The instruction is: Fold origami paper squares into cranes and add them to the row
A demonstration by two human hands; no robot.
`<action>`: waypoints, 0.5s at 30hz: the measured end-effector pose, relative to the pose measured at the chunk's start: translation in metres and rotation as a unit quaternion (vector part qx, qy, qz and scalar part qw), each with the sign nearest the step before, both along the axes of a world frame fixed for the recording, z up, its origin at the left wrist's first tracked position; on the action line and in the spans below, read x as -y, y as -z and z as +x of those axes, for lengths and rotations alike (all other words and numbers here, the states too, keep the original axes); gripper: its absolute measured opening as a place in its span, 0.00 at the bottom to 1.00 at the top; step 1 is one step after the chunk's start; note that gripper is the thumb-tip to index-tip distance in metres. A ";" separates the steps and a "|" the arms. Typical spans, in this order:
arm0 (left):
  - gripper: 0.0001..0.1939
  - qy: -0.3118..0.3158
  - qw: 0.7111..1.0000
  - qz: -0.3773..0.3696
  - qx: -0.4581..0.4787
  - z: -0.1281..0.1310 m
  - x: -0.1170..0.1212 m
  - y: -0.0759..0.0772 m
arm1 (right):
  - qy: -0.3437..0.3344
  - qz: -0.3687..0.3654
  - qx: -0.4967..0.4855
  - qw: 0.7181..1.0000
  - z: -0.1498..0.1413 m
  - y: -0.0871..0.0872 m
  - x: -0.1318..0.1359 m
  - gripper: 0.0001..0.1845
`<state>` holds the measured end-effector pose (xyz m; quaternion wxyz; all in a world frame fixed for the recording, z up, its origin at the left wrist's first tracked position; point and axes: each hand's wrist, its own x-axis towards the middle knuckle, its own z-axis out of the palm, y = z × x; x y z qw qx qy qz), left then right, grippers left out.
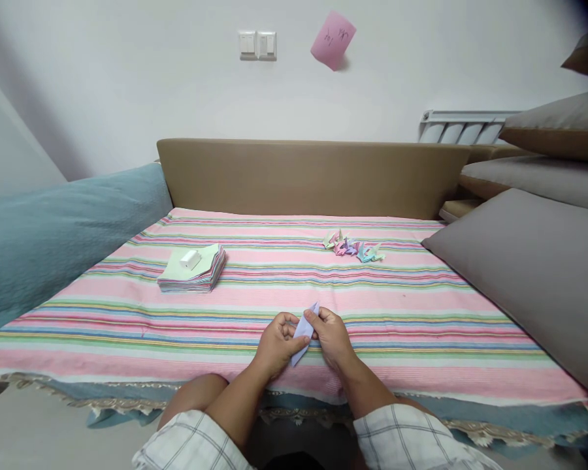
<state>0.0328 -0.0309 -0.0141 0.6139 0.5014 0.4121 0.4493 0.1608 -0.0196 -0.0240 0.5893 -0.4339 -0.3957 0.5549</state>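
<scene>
Between my two hands is a folded piece of lavender paper (304, 328), narrow and pointed at both ends, held slanting above the striped cloth. My left hand (277, 343) pinches its lower left side, thumb on top. My right hand (332, 333) grips the upper right side, with the thumb pressed on the paper. Fingers behind the paper are partly hidden. Farther back on the right lies a row of small folded paper cranes (353, 248) in yellow, pink, purple and blue-green. To the left sits a stack of square coloured paper (191, 274) with a small white block (190, 260) on it.
A pink striped cloth (255, 235) covers the seat under my hands. Grey cushions (529, 274) are piled at the right, and a blue-covered armrest (73, 228) bounds the left. Behind stands a brown backrest (313, 177); a pink note (333, 40) hangs on the wall.
</scene>
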 end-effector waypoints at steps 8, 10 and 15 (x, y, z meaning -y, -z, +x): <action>0.21 0.018 1.000 0.001 0.011 -0.001 0.000 -0.001 | -0.037 -0.004 0.007 0.999 0.001 -0.006 0.003 0.20; 0.21 0.023 1.000 0.001 0.010 -0.002 0.000 -0.002 | -0.045 -0.012 0.001 0.999 0.000 -0.008 0.003 0.20; 0.21 0.027 1.000 -0.009 0.004 -0.001 -0.001 -0.002 | -0.018 -0.008 0.014 1.000 -0.002 -0.007 0.003 0.18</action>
